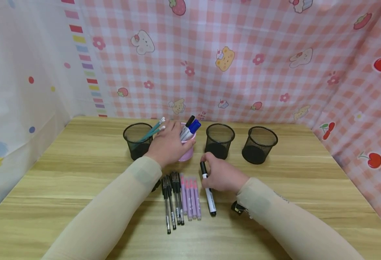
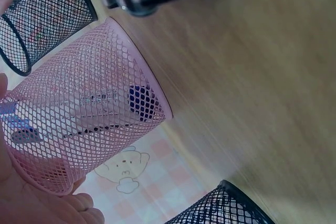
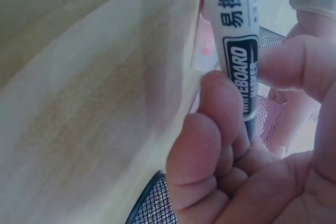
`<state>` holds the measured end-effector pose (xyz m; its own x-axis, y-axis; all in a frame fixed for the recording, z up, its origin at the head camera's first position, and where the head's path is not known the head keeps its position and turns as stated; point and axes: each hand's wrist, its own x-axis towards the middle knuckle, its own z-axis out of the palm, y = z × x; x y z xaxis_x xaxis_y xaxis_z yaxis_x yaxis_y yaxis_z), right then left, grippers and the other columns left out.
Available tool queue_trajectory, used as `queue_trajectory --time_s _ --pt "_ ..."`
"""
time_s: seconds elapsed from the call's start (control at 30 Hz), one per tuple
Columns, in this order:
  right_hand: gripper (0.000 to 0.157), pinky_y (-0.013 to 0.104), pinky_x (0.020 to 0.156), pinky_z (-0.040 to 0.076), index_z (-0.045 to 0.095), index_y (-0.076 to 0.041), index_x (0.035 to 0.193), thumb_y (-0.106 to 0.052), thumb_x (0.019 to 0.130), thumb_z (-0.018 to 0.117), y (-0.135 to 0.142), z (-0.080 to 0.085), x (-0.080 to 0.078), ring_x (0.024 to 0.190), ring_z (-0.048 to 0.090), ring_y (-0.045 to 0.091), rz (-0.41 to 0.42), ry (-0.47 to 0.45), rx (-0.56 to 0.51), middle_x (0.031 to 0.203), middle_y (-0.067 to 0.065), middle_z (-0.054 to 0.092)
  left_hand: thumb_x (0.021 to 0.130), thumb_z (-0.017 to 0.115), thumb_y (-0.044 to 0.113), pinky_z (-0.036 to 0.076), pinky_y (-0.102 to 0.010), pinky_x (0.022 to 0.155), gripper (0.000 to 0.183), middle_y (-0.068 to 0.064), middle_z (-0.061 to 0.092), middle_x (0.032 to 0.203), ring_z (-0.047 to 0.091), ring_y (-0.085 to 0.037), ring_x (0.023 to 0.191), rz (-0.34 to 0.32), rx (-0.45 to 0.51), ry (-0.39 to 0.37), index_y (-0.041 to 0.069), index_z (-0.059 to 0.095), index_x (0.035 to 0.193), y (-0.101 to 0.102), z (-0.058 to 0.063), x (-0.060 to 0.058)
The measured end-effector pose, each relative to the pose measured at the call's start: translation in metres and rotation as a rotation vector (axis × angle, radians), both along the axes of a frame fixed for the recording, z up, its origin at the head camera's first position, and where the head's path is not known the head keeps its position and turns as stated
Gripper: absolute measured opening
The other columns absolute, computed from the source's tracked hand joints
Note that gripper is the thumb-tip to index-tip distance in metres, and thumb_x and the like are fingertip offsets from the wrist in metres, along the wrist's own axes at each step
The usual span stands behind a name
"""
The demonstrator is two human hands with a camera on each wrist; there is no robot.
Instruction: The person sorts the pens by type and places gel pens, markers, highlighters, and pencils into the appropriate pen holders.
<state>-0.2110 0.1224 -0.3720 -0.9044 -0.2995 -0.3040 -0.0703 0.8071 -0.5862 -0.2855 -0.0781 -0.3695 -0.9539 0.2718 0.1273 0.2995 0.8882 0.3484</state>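
Observation:
My left hand grips the upper part of a pink mesh pen cup. Blue-capped and black-capped markers stand in that cup. My right hand pinches a black-capped whiteboard marker between thumb and fingers, in front of the pink cup and to its right. Left of this marker lie several lilac pens in a row. Beside them are several clear-barrelled pens with black caps.
A black mesh cup holding teal sticks with white ends stands left of the pink cup. Two more black mesh cups, a nearer one and a farther one, stand to its right. A patterned cloth hangs behind the wooden table.

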Motion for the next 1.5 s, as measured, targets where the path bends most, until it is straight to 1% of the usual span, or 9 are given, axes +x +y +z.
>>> queue_trajectory --time_s 0.23,0.4,0.53,0.7,0.83,1.03,1.23,1.37,1.5 --pt "0.071 0.03 0.053 0.044 0.04 -0.013 0.148 -0.01 0.087 0.077 0.005 0.003 0.001 0.058 0.052 0.015 0.009 0.067 -0.099 0.072 0.003 0.063 0.099 0.047 0.074 0.043 -0.059 0.119 0.09 -0.015 0.033 0.168 0.022 -0.04 0.161 0.0 -0.001 -0.001 0.009 0.035 0.161 0.001 0.001 0.0" --pt "0.069 0.028 0.051 0.042 0.037 -0.013 0.149 -0.008 0.089 0.073 0.008 0.005 0.0 0.055 0.05 0.014 -0.012 0.103 -0.19 0.07 0.003 0.06 0.1 0.047 0.074 0.043 -0.059 0.119 0.089 -0.015 0.033 0.167 0.021 -0.04 0.162 0.002 -0.001 0.003 0.009 0.036 0.16 0.001 0.0 0.0" --pt "0.069 0.027 0.05 0.042 0.036 -0.015 0.148 -0.006 0.089 0.072 0.009 0.007 -0.002 0.054 0.049 0.014 -0.035 0.124 -0.252 0.07 0.002 0.059 0.1 0.046 0.074 0.045 -0.058 0.117 0.089 -0.016 0.033 0.168 0.027 -0.041 0.16 0.001 0.0 0.003 0.009 0.035 0.16 0.001 0.0 0.001" --pt "0.068 0.027 0.051 0.044 0.037 -0.012 0.146 -0.004 0.088 0.071 0.01 0.007 -0.002 0.056 0.051 0.014 -0.043 0.185 -0.307 0.072 0.003 0.06 0.1 0.046 0.074 0.048 -0.058 0.115 0.09 -0.016 0.033 0.168 0.031 -0.041 0.157 0.005 0.0 0.002 0.008 0.035 0.16 0.001 -0.001 0.002" --pt "0.067 0.026 0.051 0.043 0.037 -0.01 0.146 -0.005 0.089 0.071 0.011 0.006 -0.003 0.056 0.05 0.013 -0.051 0.234 -0.349 0.071 0.002 0.059 0.1 0.047 0.073 0.046 -0.058 0.116 0.09 -0.017 0.032 0.168 0.029 -0.041 0.158 0.004 0.0 0.003 0.008 0.035 0.161 0.001 0.0 0.002" --pt "0.066 0.024 0.05 0.04 0.036 -0.011 0.146 -0.004 0.09 0.071 0.01 0.007 -0.003 0.056 0.046 0.013 -0.092 0.256 -0.465 0.07 0.001 0.057 0.099 0.047 0.074 0.043 -0.058 0.119 0.092 -0.017 0.03 0.17 0.023 -0.04 0.161 0.006 -0.003 0.002 0.008 0.034 0.162 0.001 0.0 0.001" --pt "0.066 0.024 0.05 0.04 0.034 -0.011 0.147 -0.002 0.092 0.07 0.008 0.007 -0.003 0.058 0.048 0.013 -0.131 0.284 -0.552 0.075 0.004 0.062 0.1 0.046 0.074 0.043 -0.058 0.119 0.093 -0.017 0.028 0.171 0.023 -0.041 0.161 0.006 -0.003 -0.004 0.007 0.032 0.163 0.001 0.001 0.001" --pt "0.065 0.023 0.05 0.038 0.033 -0.007 0.147 0.0 0.092 0.067 0.006 0.005 -0.004 0.055 0.046 0.011 -0.14 0.319 -0.625 0.076 0.005 0.063 0.099 0.046 0.074 0.047 -0.057 0.115 0.093 -0.017 0.029 0.17 0.032 -0.042 0.157 0.006 0.002 -0.005 0.008 0.031 0.163 0.001 0.001 0.001" --pt "0.063 0.023 0.048 0.037 0.032 -0.007 0.145 0.001 0.093 0.067 0.004 0.003 -0.005 0.053 0.046 0.009 -0.157 0.351 -0.692 0.077 0.007 0.064 0.099 0.047 0.074 0.051 -0.056 0.11 0.091 -0.017 0.034 0.166 0.043 -0.04 0.149 0.007 0.01 0.003 0.008 0.034 0.161 0.001 0.0 0.002"
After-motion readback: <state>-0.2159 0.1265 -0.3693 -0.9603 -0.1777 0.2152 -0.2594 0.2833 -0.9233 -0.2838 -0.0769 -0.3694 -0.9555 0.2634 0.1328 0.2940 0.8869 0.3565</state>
